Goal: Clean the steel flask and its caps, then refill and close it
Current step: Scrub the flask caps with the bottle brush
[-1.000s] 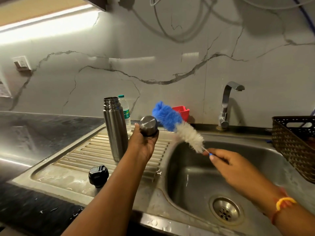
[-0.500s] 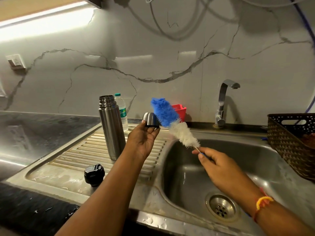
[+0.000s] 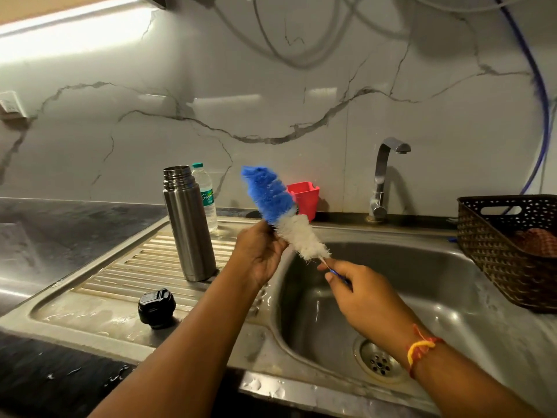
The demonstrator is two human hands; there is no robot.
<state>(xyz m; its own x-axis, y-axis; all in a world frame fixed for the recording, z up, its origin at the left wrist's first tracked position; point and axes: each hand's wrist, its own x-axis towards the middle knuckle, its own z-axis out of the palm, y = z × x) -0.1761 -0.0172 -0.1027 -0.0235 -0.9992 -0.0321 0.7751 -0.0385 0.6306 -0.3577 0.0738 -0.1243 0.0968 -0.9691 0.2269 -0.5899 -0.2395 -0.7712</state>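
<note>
The open steel flask stands upright on the ribbed drainboard. Its black inner cap lies on the wet board in front of it. My left hand is raised over the basin's left rim, its back towards me, fingers cupped against the bottle brush. The steel cap it held a moment ago is hidden behind the hand and the bristles. My right hand pinches the brush's thin blue wire handle, and the blue and white head points up and left.
A plastic water bottle stands behind the flask, with a red cup to its right. The tap is off above the sink basin. A dark woven basket sits at the right rim.
The steel cap, plainly seen in my left hand before, has gone out of sight behind the hand and brush. The brush head has moved against my left hand.
</note>
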